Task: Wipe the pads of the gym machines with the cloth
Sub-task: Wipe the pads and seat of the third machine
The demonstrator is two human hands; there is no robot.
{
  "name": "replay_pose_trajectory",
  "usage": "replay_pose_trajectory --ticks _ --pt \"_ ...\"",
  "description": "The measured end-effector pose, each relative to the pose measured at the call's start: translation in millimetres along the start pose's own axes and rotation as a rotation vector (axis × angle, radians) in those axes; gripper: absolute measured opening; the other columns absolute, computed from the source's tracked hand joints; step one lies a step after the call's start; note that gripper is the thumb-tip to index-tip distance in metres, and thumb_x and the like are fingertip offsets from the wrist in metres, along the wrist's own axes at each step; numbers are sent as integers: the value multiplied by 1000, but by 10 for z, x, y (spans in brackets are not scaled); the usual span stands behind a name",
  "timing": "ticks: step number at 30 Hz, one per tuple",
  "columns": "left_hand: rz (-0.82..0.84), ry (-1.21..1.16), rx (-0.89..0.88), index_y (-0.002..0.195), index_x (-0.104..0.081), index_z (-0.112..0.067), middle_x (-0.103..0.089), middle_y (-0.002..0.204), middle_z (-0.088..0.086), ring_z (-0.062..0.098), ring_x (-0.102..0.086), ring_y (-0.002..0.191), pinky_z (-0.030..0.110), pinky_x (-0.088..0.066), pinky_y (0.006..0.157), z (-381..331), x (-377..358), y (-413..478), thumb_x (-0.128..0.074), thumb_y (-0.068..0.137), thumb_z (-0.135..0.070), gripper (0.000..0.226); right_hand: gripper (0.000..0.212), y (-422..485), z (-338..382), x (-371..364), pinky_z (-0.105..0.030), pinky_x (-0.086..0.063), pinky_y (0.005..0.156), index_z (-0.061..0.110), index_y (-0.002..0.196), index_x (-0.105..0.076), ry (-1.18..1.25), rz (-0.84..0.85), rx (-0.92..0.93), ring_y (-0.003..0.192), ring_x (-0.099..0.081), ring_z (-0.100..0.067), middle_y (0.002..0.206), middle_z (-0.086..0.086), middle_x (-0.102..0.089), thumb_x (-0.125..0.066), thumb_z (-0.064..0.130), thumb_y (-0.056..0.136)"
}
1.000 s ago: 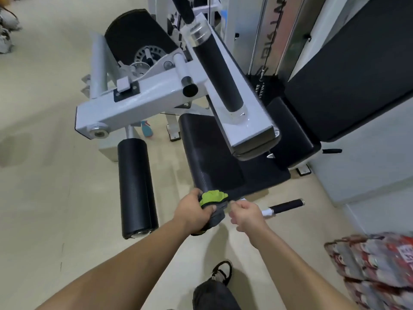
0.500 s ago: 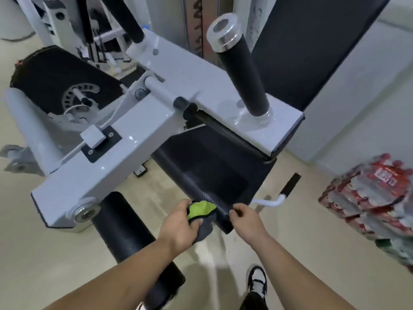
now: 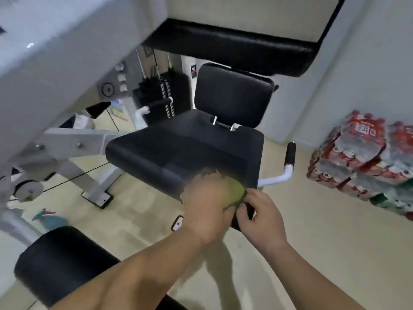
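I've ducked in closer; lower centre, my left hand (image 3: 205, 209) grips the cloth (image 3: 237, 191) on the seat pad (image 3: 190, 148) edge and my right hand (image 3: 261, 218) pinches it, so wiping is probably starting.

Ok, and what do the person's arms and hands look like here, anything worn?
The left forearm and right forearm are bare to the frame's lower edge: no sleeves show. The left hand and right hand wear no gloves, and no watch, band or ring is visible, though the left hand is motion-blurred, so small items could be missed.
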State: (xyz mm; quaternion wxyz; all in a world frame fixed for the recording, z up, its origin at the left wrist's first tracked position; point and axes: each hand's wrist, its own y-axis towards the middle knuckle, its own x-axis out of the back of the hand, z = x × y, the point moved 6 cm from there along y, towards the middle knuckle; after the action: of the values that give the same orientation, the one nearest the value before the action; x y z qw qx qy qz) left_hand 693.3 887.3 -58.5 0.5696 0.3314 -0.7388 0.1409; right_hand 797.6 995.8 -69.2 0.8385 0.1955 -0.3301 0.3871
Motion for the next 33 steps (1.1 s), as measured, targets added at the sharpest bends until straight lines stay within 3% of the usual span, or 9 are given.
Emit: replay_pose_trajectory --ticks 3,7,12,15,18,21,25,28,33 --pt "-238 -7 -133 118 -67 -26 -60 129 0 35 -50 117 47 -40 88 65 -146 50 -70 76 -55 51 15 29 -75 -145 -39 -49 69 21 79 -57 -45 -192 90 86 -52 -15 83 12 -57 -43 26 81" --pt "-360 -39 -293 116 -69 -24 -63 121 1 36 -53 106 45 -41 82 190 -149 59 -63 74 -55 52 13 26 -81 -247 -41 -39 56 15 69 -41 -39 -417 151 74 -43 -23 69 6 -43 -40 26 75" --pt "-446 22 -499 117 -70 -17 -65 114 6 37 -55 96 46 -49 76 594 -36 106 -61 70 -47 56 14 -81 -116 -366 -36 -43 64 20 73 -56 -15 -560 116 84 -49 -15 76 10 -54 -63 28 82" --pt "-501 -5 -200 120 -67 -19 -64 118 6 40 -54 100 48 -49 87 1328 110 234 -58 75 -47 54 22 -127 -113 -410 -37 -48 69 25 72 -55 0 -541 71 87 -52 -11 77 13 -58 -68 38 85" --pt "-533 -87 99 125 -64 -21 -62 125 7 40 -50 106 48 -45 94 1458 87 192 -66 78 -42 51 39 -99 109 -390 -34 -43 70 24 67 -52 -334 -506 44 82 -56 -17 74 10 -58 -58 58 85" --pt "-525 -70 -71 123 -65 -22 -61 127 4 37 -49 106 48 -47 87 907 -79 32 -66 73 -41 53 40 -2 452 -335 -38 -32 80 22 74 -53 -681 -422 79 92 -61 -19 83 7 -59 -46 56 94" --pt "-390 -84 -324 133 -59 -26 -58 134 0 34 -52 113 48 -48 91 1179 35 150 -54 74 -42 62 23 238 774 -610 -35 -42 71 29 85 -58 -513 -143 159 101 -58 -16 90 9 -55 -51 49 91" --pt "-450 -42 -178 134 -58 -25 -58 133 2 34 -52 113 47 -47 90 1841 241 301 -58 74 -43 63 37 422 1080 -944 -33 -45 65 28 81 -59 -623 -77 198 96 -59 -17 90 10 -58 -58 65 81" --pt "-543 -82 203 141 -51 -23 -49 138 6 37 -46 117 48 -39 100 3132 466 449 -68 84 -25 60 35 700 1316 -1014 -28 -48 60 26 78 -65 -775 -33 104 83 -63 -18 80 10 -63 -69 59 70"
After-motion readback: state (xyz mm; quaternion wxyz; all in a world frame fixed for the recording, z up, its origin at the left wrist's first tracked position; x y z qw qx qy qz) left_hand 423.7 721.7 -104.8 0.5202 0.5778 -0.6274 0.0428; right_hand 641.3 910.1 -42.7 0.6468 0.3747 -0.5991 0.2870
